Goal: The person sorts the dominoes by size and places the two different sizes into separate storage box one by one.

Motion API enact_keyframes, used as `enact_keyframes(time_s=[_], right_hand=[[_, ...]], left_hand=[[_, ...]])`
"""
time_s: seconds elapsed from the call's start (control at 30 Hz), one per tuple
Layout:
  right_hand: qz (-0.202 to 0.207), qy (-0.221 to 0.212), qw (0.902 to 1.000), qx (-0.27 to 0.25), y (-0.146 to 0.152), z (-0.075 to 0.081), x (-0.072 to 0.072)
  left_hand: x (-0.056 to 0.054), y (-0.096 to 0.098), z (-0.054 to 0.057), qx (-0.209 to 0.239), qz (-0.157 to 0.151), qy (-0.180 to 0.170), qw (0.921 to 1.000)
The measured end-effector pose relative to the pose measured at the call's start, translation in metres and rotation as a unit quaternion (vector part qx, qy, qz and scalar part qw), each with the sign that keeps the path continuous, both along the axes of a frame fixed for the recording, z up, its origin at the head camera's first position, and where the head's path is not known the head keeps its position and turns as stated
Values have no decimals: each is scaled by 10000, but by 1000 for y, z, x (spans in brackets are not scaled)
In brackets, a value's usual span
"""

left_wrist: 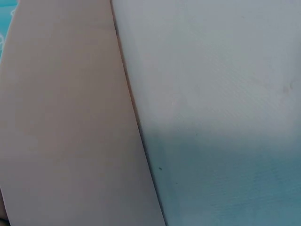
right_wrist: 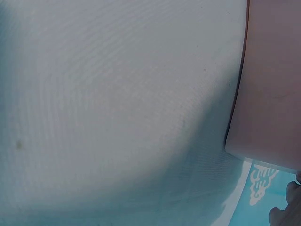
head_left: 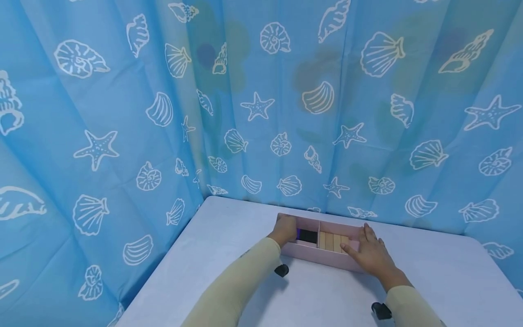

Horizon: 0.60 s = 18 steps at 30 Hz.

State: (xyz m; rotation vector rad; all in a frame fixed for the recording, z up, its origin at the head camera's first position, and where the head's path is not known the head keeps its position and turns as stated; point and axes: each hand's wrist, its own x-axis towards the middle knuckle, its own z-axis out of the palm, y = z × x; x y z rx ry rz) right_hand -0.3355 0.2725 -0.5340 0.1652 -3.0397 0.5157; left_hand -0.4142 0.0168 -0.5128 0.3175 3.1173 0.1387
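A shallow pink box [head_left: 327, 258] with a divider sits on the white table. My left hand [head_left: 285, 229] grips its left end, the fingertips hidden in the head view. Close to that hand, a black piece with a purple edge [head_left: 307, 235] lies in the left compartment. Several light wooden blocks [head_left: 330, 241] lie side by side right of the divider. My right hand [head_left: 373, 254] rests on the box's right end with fingers extended and the thumb reaching over the inside, near the blocks. Both wrist views mostly show the box's outer wall [left_wrist: 70, 113] and tabletop.
The white table [head_left: 229, 227] has rounded far corners. Blue curtains [head_left: 261, 136] with white shell prints hang behind it and along the left. Dark wrist devices [head_left: 282, 270] show under the forearms, which are in pale sleeves [head_left: 241, 281].
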Motion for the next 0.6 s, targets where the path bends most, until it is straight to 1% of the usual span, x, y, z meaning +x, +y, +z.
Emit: enact_keyframes(time_s=[0.07,0.13,0.2,0.3,0.4,0.47,0.53,0.6], right_hand=[[2,-20,10000,10,0,0,-1],[5,-29,10000,2,1,0,-1],[-6,-29,10000,12,1,-1,-1],[-4,-16,10000,19,2,0,-1],[7,1,10000,13,1,0,0],[20,-1,10000,6,1,1,1],[22,3,10000,12,1,1,1],[12,-25,10000,-6,2,2,0]], left_hand=[[1,0,2,74,-20,-82,9999],[2,-1,4,308,59,-214,9993],[4,-1,5,417,93,-322,9986],[6,-1,9,485,187,-465,9976],[8,-1,14,321,194,-512,9980],[9,-2,18,219,150,-453,9986],[10,-3,23,217,86,-421,9988],[10,-5,27,336,73,-440,9984]])
